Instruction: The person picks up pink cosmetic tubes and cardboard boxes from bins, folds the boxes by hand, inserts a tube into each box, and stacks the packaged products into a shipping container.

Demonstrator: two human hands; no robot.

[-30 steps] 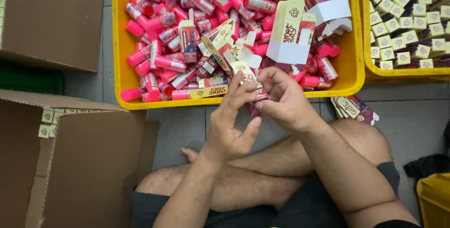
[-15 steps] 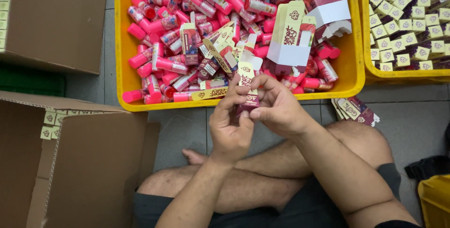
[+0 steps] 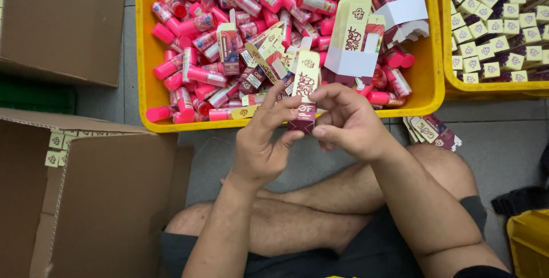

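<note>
My left hand (image 3: 263,141) and my right hand (image 3: 346,119) both grip a small cream and maroon carton (image 3: 305,92), held upright over my crossed legs with its top flap open. Just beyond it stands a yellow crate (image 3: 150,61) filled with several pink tubes (image 3: 197,75), loose flat cartons and an upright bundle of folded cartons (image 3: 355,38). The lower end of the held carton is covered by my fingers.
A second yellow crate (image 3: 492,86) at the right holds rows of small boxed items (image 3: 486,38). Open cardboard boxes sit at left (image 3: 103,198) and upper left (image 3: 63,21). Flat cartons (image 3: 432,129) lie on the floor by my right knee. A yellow bin corner (image 3: 529,244) shows bottom right.
The carton has been raised and turned more upright between both hands, its flap now open toward the crate. The hands shifted slightly toward the crate edge.
</note>
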